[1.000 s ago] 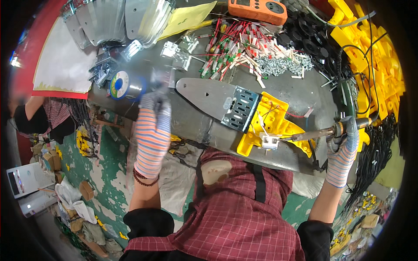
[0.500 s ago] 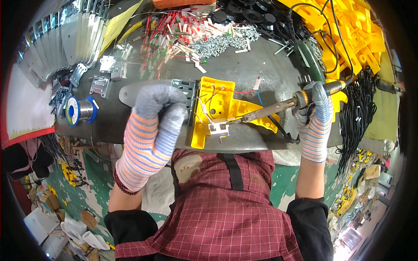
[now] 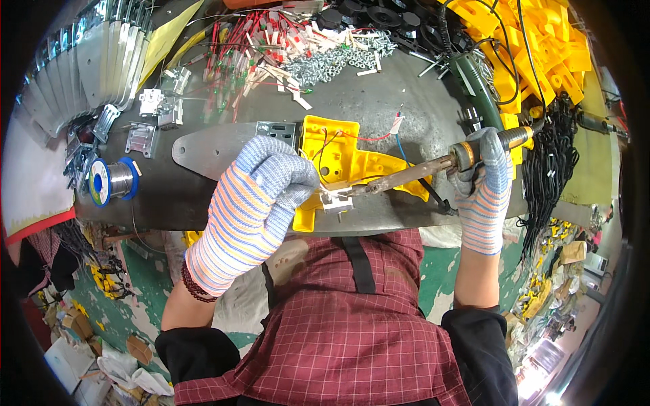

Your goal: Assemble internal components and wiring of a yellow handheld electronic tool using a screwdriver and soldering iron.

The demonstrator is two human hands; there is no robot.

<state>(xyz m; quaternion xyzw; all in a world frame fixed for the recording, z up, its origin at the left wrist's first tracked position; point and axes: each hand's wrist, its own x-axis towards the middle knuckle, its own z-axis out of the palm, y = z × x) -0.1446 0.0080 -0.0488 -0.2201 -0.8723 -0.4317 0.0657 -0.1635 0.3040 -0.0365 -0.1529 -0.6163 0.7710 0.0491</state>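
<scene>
My right hand [image 3: 486, 196], in a striped knit glove, grips a soldering iron [image 3: 416, 173] by its yellow-and-black handle. Its tip points left and meets a small white block-shaped electrical part [image 3: 336, 201]. That part lies over the lower portion of a yellow plastic housing [image 3: 393, 164], from which red, blue and black wires run. My left hand [image 3: 254, 196], gloved alike, has its fingers pinched together beside the white part; whatever is between the fingertips is too small to make out. A grey metal blade plate [image 3: 210, 150] extends left from the housing, partly behind my left hand.
A spool of solder wire [image 3: 122, 180] stands at the left near metal brackets [image 3: 141, 138]. Far back lie red-wired parts, nuts [image 3: 332, 65] and black discs. A green tool [image 3: 474, 81], yellow housings [image 3: 548, 51] and black cables [image 3: 548, 169] crowd the right.
My left hand has moved right and slightly down, bringing its pinched fingers to the white part. The soldering iron stays at the part. The whole view has shifted a little.
</scene>
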